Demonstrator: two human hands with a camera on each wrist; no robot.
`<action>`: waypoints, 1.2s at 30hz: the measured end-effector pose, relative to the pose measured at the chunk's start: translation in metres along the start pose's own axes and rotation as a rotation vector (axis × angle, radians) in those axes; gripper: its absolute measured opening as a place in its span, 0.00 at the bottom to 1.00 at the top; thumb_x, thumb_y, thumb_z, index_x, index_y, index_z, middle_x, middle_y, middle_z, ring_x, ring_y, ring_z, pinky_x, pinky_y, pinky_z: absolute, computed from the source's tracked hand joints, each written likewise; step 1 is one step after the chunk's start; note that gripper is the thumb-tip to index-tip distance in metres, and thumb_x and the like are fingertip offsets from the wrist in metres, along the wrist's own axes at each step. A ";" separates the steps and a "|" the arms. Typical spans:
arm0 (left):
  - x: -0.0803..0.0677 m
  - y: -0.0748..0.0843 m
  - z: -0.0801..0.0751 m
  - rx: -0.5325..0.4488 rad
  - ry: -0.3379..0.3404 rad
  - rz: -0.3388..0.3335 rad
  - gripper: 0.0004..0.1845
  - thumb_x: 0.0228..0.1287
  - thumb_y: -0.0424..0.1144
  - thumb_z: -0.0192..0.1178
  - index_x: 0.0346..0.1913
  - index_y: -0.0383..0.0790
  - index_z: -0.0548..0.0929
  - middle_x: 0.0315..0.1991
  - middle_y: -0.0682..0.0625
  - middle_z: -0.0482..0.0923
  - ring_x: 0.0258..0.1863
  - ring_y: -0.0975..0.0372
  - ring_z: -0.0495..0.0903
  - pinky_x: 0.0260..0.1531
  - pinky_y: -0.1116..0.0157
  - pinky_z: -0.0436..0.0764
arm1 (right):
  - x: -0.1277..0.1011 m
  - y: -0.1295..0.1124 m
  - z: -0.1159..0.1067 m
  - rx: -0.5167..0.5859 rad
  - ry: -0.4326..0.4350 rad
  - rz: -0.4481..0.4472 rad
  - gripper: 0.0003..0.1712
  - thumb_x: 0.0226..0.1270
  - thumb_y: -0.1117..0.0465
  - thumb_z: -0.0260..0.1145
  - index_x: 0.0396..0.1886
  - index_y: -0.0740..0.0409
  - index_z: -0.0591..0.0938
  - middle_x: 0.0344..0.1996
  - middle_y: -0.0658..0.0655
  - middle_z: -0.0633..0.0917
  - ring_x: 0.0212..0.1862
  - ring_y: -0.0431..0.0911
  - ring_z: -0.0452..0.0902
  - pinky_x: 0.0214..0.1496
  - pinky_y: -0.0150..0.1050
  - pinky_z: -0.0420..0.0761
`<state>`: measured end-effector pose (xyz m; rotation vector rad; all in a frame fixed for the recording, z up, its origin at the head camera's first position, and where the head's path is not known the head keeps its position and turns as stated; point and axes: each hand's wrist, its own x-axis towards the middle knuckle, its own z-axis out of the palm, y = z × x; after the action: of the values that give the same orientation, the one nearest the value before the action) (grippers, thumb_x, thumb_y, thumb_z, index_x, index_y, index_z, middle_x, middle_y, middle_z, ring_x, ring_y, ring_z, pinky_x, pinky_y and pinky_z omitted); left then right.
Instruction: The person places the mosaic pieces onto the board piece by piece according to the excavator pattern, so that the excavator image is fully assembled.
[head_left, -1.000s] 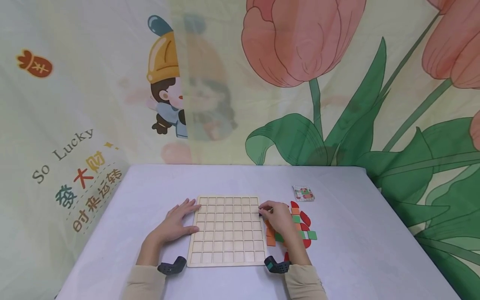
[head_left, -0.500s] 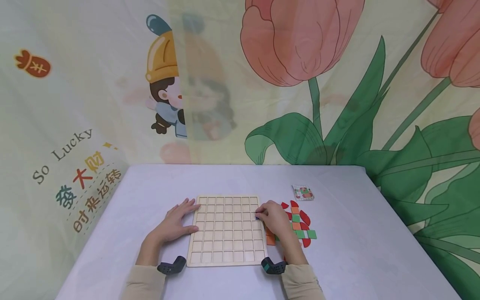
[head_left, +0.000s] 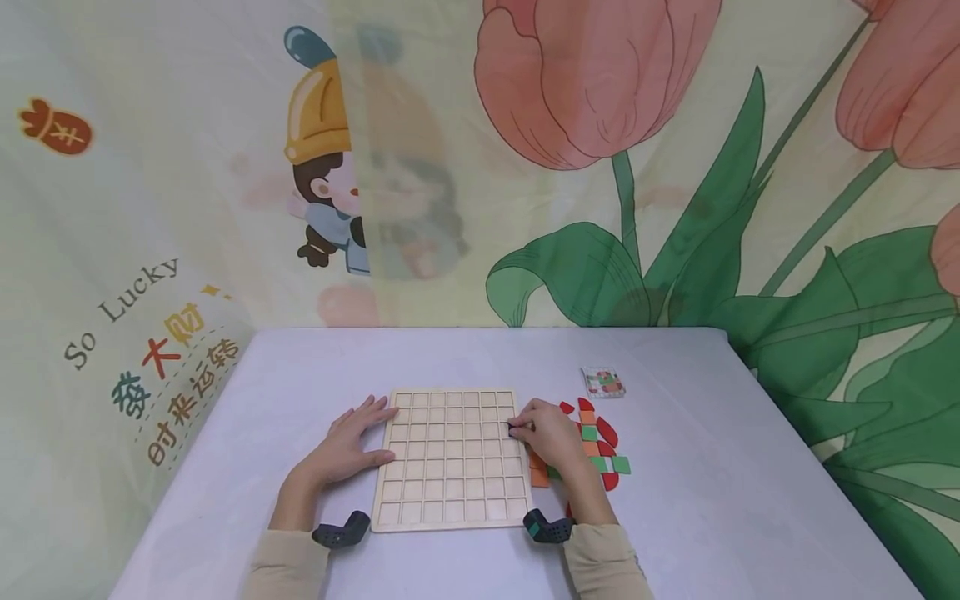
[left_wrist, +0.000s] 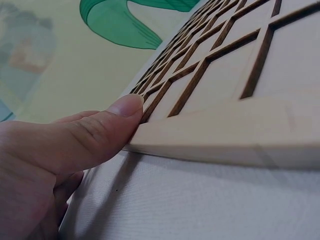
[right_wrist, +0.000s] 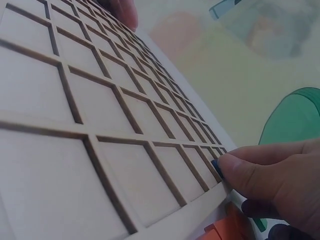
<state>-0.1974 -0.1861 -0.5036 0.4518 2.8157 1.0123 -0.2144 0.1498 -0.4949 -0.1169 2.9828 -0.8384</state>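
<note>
A pale wooden grid board [head_left: 452,528] with rows of square cells lies flat on the white-covered table. Along its left edge rests my left hand [head_left: 347,444], with fingers spread and thumb straight; in the left wrist view the thumb [left_wrist: 107,127] touches the board's rim. Over the right edge, my right hand [head_left: 553,433] pinches a small dark blue piece [right_wrist: 217,167] between thumb and fingers, at a cell of the rightmost column. Most of that piece is hidden by the fingertips, so its shape cannot be told.
Right of the board, partly under my right hand, lie several flat pieces: orange squares [head_left: 539,475], green squares [head_left: 621,465] and red rounded pieces [head_left: 607,432]. Behind them is a small clear packet [head_left: 603,382] with a coloured pattern. A printed curtain [head_left: 420,167] hangs beyond the table.
My right hand has moved slightly left with the dark blue piece, from beside the board's right edge onto its rightmost column. The left hand stays at the left edge.
</note>
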 end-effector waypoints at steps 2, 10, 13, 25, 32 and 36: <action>0.000 0.000 0.000 0.003 0.002 0.000 0.40 0.50 0.52 0.69 0.68 0.46 0.68 0.74 0.43 0.55 0.75 0.47 0.46 0.72 0.45 0.42 | 0.001 0.001 0.001 -0.010 0.001 -0.001 0.12 0.55 0.54 0.72 0.40 0.46 0.89 0.31 0.44 0.79 0.34 0.39 0.72 0.31 0.28 0.74; 0.002 0.000 0.000 0.020 0.010 0.020 0.40 0.51 0.52 0.69 0.68 0.45 0.69 0.74 0.42 0.56 0.75 0.47 0.47 0.72 0.45 0.43 | 0.000 0.002 0.000 -0.028 0.017 -0.025 0.10 0.55 0.54 0.72 0.39 0.45 0.89 0.33 0.44 0.79 0.36 0.40 0.73 0.34 0.29 0.76; 0.003 0.000 0.000 0.027 0.010 0.023 0.40 0.51 0.52 0.69 0.67 0.45 0.69 0.73 0.42 0.56 0.75 0.47 0.47 0.72 0.45 0.43 | 0.000 0.003 0.000 -0.029 0.020 -0.030 0.10 0.55 0.54 0.72 0.38 0.45 0.90 0.33 0.44 0.79 0.37 0.40 0.73 0.35 0.30 0.77; 0.002 -0.002 -0.001 0.027 0.015 0.034 0.41 0.51 0.55 0.68 0.68 0.44 0.68 0.73 0.41 0.56 0.75 0.45 0.47 0.71 0.44 0.43 | 0.001 0.000 -0.004 0.002 0.009 -0.014 0.09 0.54 0.53 0.74 0.36 0.44 0.90 0.32 0.43 0.81 0.35 0.39 0.74 0.33 0.29 0.78; 0.004 -0.002 -0.001 0.026 0.008 0.026 0.41 0.51 0.54 0.68 0.68 0.44 0.68 0.73 0.41 0.55 0.75 0.46 0.47 0.72 0.45 0.43 | 0.004 0.003 -0.010 0.024 -0.030 -0.017 0.09 0.55 0.52 0.73 0.37 0.44 0.89 0.34 0.44 0.83 0.34 0.40 0.73 0.32 0.29 0.76; 0.003 -0.001 0.000 0.020 -0.003 0.028 0.41 0.50 0.52 0.69 0.68 0.44 0.68 0.73 0.41 0.55 0.75 0.45 0.47 0.72 0.45 0.43 | 0.001 0.011 -0.017 0.053 -0.045 -0.010 0.10 0.56 0.51 0.72 0.39 0.44 0.89 0.33 0.44 0.82 0.34 0.41 0.72 0.30 0.28 0.77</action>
<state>-0.2002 -0.1864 -0.5039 0.4961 2.8271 0.9882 -0.2176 0.1681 -0.4863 -0.1475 2.9182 -0.9025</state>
